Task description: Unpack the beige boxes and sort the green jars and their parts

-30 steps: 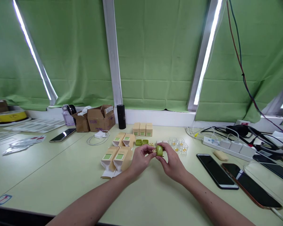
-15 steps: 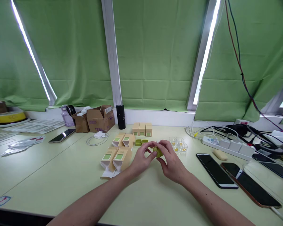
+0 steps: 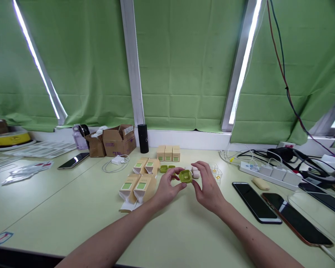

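My left hand (image 3: pixel 169 189) pinches a small olive-green square case (image 3: pixel 185 176) between thumb and fingers. Its hollow inside faces me, with a small raised shape in the middle. Close by on the right is my right hand (image 3: pixel 208 188), fingers and thumb spread apart. The thumb tip is near the case's right corner; I cannot tell whether it touches. Behind the gap in my right hand, small pale pinkish pieces (image 3: pixel 195 172) show, partly hidden. More green square cases (image 3: pixel 163 169) lie beyond my left fingers. Clear cups with gold-coloured bits (image 3: pixel 218 175) are partly covered by my right hand.
Open kraft boxes (image 3: pixel 143 185) with green labels lie left of my hands. Closed small boxes (image 3: pixel 168 153) stand in a row behind. Phones (image 3: pixel 256 202) and a power strip (image 3: pixel 270 172) occupy the right. A black cylinder (image 3: pixel 143 138) and cardboard box (image 3: pixel 119 141) stand at the back.
My right hand has come off the green case and spread its fingers, shifting slightly right. The case now shows its hollow inside, and the pale pinkish pieces have come into view.
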The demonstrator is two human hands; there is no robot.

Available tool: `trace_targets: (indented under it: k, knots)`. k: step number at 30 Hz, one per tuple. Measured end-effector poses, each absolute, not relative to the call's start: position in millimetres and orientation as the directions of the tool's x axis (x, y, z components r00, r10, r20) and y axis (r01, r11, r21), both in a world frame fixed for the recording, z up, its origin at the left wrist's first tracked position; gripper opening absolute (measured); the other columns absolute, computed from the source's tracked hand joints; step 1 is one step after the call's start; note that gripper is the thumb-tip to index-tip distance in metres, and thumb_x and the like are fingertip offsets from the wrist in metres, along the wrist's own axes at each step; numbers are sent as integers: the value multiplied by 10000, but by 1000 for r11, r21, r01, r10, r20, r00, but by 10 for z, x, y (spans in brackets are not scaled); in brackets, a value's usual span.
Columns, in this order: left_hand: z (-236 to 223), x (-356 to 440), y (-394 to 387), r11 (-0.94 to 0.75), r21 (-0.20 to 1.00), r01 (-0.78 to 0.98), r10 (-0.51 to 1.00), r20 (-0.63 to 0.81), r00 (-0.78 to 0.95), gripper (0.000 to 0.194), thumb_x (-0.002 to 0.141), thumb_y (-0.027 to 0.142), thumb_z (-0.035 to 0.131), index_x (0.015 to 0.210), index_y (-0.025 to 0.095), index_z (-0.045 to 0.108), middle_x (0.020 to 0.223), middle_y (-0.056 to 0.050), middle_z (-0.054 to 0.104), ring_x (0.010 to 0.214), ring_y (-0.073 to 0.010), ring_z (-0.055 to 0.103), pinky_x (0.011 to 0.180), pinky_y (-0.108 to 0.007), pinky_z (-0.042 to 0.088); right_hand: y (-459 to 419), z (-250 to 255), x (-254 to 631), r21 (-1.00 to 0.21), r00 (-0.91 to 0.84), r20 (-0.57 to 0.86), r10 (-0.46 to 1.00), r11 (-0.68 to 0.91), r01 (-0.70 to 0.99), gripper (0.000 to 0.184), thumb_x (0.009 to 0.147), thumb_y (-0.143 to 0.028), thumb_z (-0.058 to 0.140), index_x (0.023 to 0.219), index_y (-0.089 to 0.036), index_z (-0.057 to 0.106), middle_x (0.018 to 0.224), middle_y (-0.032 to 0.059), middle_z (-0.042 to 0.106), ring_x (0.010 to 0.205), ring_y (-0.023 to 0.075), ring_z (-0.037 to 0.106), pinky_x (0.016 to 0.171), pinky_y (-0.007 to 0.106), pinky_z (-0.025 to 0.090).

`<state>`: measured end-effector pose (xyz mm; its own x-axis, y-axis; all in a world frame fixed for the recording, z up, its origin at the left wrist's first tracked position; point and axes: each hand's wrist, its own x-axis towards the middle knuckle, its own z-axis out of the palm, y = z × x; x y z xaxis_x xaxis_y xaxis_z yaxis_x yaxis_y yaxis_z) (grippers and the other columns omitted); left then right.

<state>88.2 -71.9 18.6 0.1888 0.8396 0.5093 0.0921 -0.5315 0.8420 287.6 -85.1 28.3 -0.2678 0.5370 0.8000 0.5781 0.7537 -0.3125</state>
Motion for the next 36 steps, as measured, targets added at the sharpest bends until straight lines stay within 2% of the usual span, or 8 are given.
trace_targets:
  k: [5, 8, 11, 18, 25, 36]
  knots:
    - [224, 899, -762, -618, 742, 260, 783, 611, 117, 460, 742, 110, 794, 1164, 244, 673, 1192, -69, 676, 1109, -244, 606, 893, -390, 520, -903, 339, 2866, -269, -232, 839, 491, 747, 608, 390, 930, -161, 538, 1312, -223, 490, 1246, 160, 522, 1190, 322, 535, 953, 515, 528]
    - [259, 913, -807, -669, 671, 320, 732, 668, 131, 450, 745, 97, 798, 1151, 252, 678, 1143, -68, 674, 1108, -253, 574, 842, -371, 524, -938, 354, 2835, -179, -257, 865, 431, 744, 644, 308, 937, -162, 563, 1237, -230, 560, 1180, 141, 540, 1114, 311, 542, 893, 493, 515]
    - [266, 924, -843, -714, 605, 353, 686, 705, 180, 453, 770, 99, 800, 1176, 251, 672, 1111, -70, 679, 1114, -261, 547, 880, -395, 521, -950, 352, 2814, -91, -297, 872, 389, 725, 682, 247, 936, -125, 567, 1149, -237, 625, 1114, 117, 554, 1053, 294, 532, 857, 471, 489]
    - [212, 916, -850, -778, 454, 434, 588, 769, 250, 477, 788, 101, 799, 1224, 240, 667, 1145, -87, 683, 1159, -291, 518, 986, -479, 502, -933, 329, 2814, -22, -317, 881, 350, 701, 712, 206, 895, -62, 588, 947, -225, 701, 1015, 88, 584, 978, 264, 504, 825, 439, 452]
    - [200, 900, -854, -817, 349, 459, 513, 804, 302, 456, 825, 100, 729, 1257, 234, 670, 1139, -106, 678, 1126, -303, 525, 967, -511, 512, -924, 297, 2794, -16, -319, 874, 367, 677, 736, 232, 872, -49, 598, 935, -237, 718, 973, 80, 606, 979, 270, 509, 836, 444, 443]
    - [181, 900, -839, -820, 327, 470, 495, 817, 295, 454, 844, 133, 726, 1280, 250, 680, 1147, -111, 685, 1116, -306, 554, 951, -507, 520, -940, 315, 2748, -29, -292, 886, 361, 671, 741, 227, 908, -32, 545, 850, -215, 667, 882, 73, 598, 937, 255, 501, 795, 403, 419]
